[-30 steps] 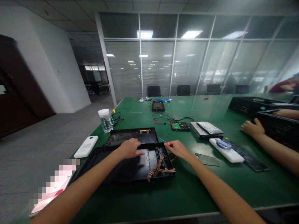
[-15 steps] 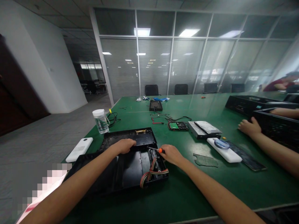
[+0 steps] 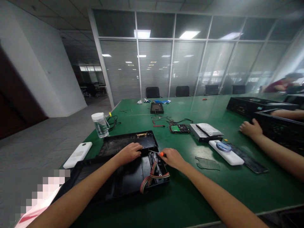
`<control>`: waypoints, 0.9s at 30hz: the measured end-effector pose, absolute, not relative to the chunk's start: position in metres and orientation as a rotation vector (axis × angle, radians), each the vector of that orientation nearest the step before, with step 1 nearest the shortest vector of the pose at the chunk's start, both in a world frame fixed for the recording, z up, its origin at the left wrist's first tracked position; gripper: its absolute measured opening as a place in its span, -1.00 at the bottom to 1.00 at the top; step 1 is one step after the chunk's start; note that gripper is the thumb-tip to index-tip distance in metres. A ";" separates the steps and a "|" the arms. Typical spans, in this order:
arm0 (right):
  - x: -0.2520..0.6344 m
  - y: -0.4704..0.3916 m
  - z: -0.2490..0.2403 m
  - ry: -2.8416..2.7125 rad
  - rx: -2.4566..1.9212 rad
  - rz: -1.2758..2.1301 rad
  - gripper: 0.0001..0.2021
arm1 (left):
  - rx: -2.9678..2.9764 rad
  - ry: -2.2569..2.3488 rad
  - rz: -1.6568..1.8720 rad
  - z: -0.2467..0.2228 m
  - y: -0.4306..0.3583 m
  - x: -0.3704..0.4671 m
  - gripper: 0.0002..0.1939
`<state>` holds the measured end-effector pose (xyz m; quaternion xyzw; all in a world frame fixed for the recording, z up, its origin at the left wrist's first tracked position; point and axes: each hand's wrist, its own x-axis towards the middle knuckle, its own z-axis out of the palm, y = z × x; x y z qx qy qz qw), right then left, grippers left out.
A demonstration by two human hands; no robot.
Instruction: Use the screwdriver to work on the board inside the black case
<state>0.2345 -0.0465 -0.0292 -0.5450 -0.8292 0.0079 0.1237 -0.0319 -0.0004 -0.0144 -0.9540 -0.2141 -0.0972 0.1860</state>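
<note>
A black plastic casing (image 3: 128, 177) lies on the green table, with a flat black panel (image 3: 118, 141) against its far side. My left hand (image 3: 130, 152) rests with curled fingers at the seam between the two; whether it grips anything is hidden. In my right hand (image 3: 173, 157) is a screwdriver (image 3: 162, 154) with an orange handle, its shaft pointing left to the casing's far right corner. Just below that corner, a striped ribbon cable (image 3: 152, 178) loops over the casing's right end.
A water bottle (image 3: 100, 125) and a white device (image 3: 78, 155) stand left. A circuit board (image 3: 179, 128), a metal drive (image 3: 205, 132) and another white device (image 3: 226, 153) lie right. Another person's hand (image 3: 251, 128) touches a black case (image 3: 282, 129).
My left hand has shifted slightly right along the seam, its fingers now more curled over the edge. The right hand and screwdriver stay at the same corner; the view has moved slightly.
</note>
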 end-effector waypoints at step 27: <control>0.240 -0.043 -0.030 -2.295 -1.665 -0.012 -0.57 | -2.679 -0.810 -0.357 0.006 -0.002 -0.018 -0.80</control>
